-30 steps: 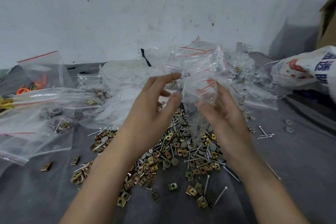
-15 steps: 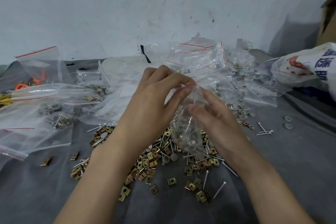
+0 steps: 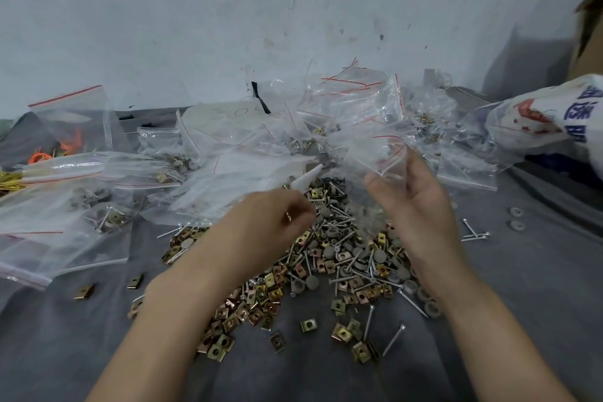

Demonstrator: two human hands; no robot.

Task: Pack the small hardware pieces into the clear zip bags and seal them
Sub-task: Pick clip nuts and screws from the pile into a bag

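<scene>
Clear zip bag (image 3: 380,153) pinched in our right hand (image 3: 416,202), raised above hardware pile (image 3: 329,258). Our left hand (image 3: 270,222) curled over pile; contents we cannot tell. Risk: limp mouth closes, pieces miss and scatter; nails (image 3: 393,340) may pierce film.

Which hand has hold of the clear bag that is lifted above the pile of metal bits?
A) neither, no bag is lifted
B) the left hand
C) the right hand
C: the right hand pinches the clear zip bag between thumb and fingers above the hardware pile, while the left hand curls low over the pile, not on that bag.
</scene>
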